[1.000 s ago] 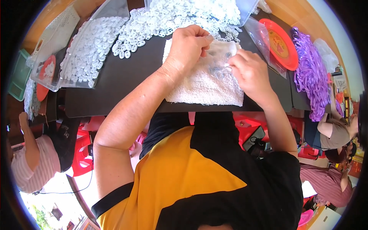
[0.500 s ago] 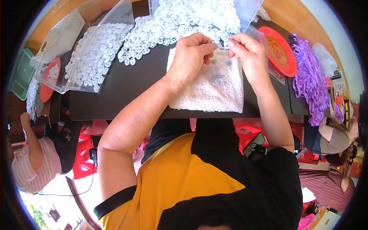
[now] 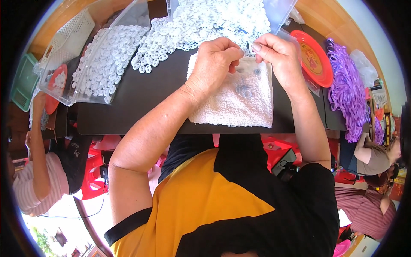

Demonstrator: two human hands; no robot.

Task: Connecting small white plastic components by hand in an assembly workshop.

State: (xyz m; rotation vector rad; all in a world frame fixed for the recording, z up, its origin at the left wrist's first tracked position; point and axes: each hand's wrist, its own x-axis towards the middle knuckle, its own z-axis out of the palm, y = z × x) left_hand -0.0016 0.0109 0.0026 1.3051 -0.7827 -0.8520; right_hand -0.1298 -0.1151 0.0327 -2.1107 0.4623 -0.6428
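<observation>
White cloth (image 3: 233, 107) lay flat on the dark tabletop (image 3: 137, 103), near edge close to the tabletop's near edge, w/ a few dark smudges (image 3: 245, 89) on it. L hand (image 3: 216, 55) was over the cloth's far L part, fingers curled in, thumb up by the index. R hand (image 3: 280, 53) was over the cloth's far R corner, thumb & index drawn together in a pinch. The two sets of fingertips faced each other, just apart, above the cloth's far edge; couldn't tell if either gripped a small pc, too tiny & partly hidden.

Big heap of small white oval pcs (image 3: 218, 23) lay just beyond the cloth, partly in a clear bin (image 3: 281, 10); loose ones had spread on the tabletop, far L of the cloth. Another clear bin (image 3: 136, 16), also w/ white pcs, sat tilted further L of the cloth; past it, same side, a white perforated basket (image 3: 77, 32) & green basket (image 3: 26, 79).

R of the cloth: red plate (image 3: 324, 68) w/ a yellowish centre, then a bundle of purple strips (image 3: 346, 92) hanging down, w/ a clear plastic bag (image 3: 364, 63) beside it. Well L of the cloth, a co-worker in a striped top (image 3: 40, 177) had an arm raised.
</observation>
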